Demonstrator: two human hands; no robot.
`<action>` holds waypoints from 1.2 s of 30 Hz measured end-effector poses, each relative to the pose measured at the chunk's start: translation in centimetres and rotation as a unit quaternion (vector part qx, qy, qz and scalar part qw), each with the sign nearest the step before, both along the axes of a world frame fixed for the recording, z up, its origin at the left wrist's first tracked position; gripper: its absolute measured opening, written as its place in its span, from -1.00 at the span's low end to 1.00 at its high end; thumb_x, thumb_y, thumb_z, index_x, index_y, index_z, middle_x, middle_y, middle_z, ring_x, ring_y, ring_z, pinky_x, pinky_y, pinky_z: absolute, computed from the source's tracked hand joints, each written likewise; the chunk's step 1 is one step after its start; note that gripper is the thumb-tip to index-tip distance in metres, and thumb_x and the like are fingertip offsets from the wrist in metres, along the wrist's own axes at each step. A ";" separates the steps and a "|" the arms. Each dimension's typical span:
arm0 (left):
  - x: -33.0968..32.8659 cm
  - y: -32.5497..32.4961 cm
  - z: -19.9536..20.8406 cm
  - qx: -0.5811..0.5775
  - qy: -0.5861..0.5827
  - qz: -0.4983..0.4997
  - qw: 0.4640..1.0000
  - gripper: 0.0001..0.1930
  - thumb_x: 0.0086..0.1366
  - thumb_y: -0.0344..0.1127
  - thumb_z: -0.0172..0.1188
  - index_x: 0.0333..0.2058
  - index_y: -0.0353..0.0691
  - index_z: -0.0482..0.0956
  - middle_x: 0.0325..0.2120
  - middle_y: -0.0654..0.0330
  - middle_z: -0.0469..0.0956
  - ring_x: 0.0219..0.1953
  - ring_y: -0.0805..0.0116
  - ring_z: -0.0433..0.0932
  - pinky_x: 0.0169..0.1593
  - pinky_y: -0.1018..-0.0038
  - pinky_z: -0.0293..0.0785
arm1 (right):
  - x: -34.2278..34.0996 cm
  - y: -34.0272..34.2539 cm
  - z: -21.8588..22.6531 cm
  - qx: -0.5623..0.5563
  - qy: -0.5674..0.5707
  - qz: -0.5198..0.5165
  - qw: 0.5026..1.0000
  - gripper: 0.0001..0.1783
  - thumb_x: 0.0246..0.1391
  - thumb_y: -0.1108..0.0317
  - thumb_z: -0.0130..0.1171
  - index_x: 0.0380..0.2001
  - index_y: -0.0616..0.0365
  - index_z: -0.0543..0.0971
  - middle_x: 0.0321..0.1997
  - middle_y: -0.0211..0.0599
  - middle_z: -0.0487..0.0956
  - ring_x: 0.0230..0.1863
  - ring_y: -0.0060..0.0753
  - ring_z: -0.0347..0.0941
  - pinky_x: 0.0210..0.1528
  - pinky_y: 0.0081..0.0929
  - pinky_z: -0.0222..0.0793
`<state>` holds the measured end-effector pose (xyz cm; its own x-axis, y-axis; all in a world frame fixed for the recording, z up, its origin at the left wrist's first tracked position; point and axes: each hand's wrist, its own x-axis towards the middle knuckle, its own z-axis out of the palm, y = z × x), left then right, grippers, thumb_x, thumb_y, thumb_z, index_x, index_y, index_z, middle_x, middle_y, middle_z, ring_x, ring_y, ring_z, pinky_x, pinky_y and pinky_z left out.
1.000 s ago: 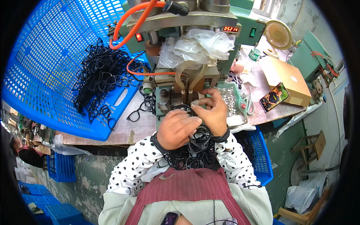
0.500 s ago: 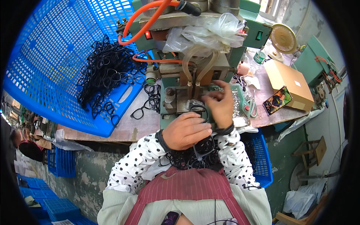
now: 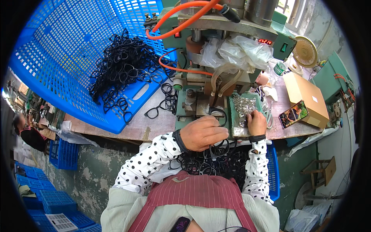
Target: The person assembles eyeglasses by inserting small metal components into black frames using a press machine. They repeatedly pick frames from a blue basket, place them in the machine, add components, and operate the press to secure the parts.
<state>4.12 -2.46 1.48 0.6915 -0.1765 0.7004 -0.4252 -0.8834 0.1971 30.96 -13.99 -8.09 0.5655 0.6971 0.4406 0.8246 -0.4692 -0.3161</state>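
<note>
My left hand [image 3: 204, 133] is closed on a black eyeglass frame [image 3: 225, 120], holding it at the front of a green press machine [image 3: 200, 24]. One rim of the frame sits by the metal block [image 3: 206, 107], below two clear hoses. To the right, my right hand [image 3: 257, 123] reaches into a green-edged tray [image 3: 232, 116] of small silvery metal parts [image 3: 244, 104]. Its fingers are curled together at the parts, and whatever lies between the fingertips is hidden. Below my hands, more black frames [image 3: 199, 161] are heaped near my apron.
A large blue basket [image 3: 58, 83] with a pile of black frames [image 3: 123, 54] stands left, with loose frames [image 3: 152, 112] on the table beside it. Rightward are scissors [image 3: 269, 118], a propped phone [image 3: 293, 114], a cardboard box [image 3: 307, 96] and a fan [image 3: 304, 51]. Orange hoses [image 3: 181, 11] arch overhead.
My right hand has moved from beside the press's work point to the tray of metal parts, and its fingers have curled. The left hand keeps the eyeglass frame. The view has shifted.
</note>
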 end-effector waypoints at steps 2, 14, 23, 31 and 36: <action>-0.2 -0.1 0.3 0.035 0.004 0.022 0.999 -0.53 0.09 -0.29 0.27 0.02 -0.15 0.49 0.03 0.15 0.49 -0.13 0.07 0.47 0.03 0.08 0.36 | 0.3 0.4 -0.2 0.046 0.075 0.007 0.996 -0.77 -0.04 0.22 0.30 -0.47 0.16 0.57 -0.44 -0.10 0.56 -0.36 -0.01 0.53 -0.30 -0.19 0.41; -6.1 8.7 -12.3 -0.151 0.034 0.633 0.758 -0.82 0.05 -0.24 0.33 -0.40 -0.15 0.60 -0.20 0.12 0.47 -0.12 0.10 0.40 -0.05 0.26 0.28 | -0.4 0.6 -0.5 0.248 0.134 0.044 0.958 -0.88 -0.03 0.47 0.27 -0.35 0.12 0.67 -0.41 -0.19 0.61 -0.39 -0.17 0.53 -0.27 -0.37 0.43; -7.9 10.8 -6.0 -0.456 -0.134 0.454 0.753 -0.84 0.12 -0.40 0.32 -0.30 -0.29 0.62 -0.11 0.12 0.51 -0.06 0.34 0.46 0.06 0.47 0.32 | -1.2 0.5 0.7 0.254 0.122 0.019 0.959 -0.87 -0.05 0.49 0.27 -0.36 0.08 0.68 -0.39 -0.23 0.64 -0.39 -0.20 0.54 -0.17 -0.38 0.41; -7.5 11.0 -13.5 -0.600 -0.117 0.349 0.711 -0.85 0.22 -0.30 0.27 -0.31 -0.24 0.59 -0.42 0.39 0.53 -0.41 0.60 0.40 -0.26 0.63 0.29 | -7.3 2.2 7.7 0.272 0.342 0.142 0.888 -0.83 -0.06 0.51 0.25 -0.34 0.15 0.70 -0.46 -0.49 0.63 -0.53 -0.76 0.32 -0.45 -0.70 0.26; -5.6 9.5 -10.5 -0.670 -0.077 0.344 0.653 -0.74 0.34 -0.17 0.07 -0.31 -0.27 0.54 -0.41 0.18 0.59 -0.34 0.37 0.59 -0.31 0.49 0.54 | -10.4 2.3 10.8 0.285 0.402 0.199 0.847 -0.71 -0.12 0.51 0.30 -0.22 0.19 0.62 -0.42 -0.44 0.64 -0.58 -0.79 0.19 -0.53 -0.72 0.12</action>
<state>-1.44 7.02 -9.03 0.1877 0.9820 -0.0227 -0.1235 0.0465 0.9913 20.56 -11.67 2.72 0.6130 0.7062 0.3544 0.2931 0.2133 -0.9320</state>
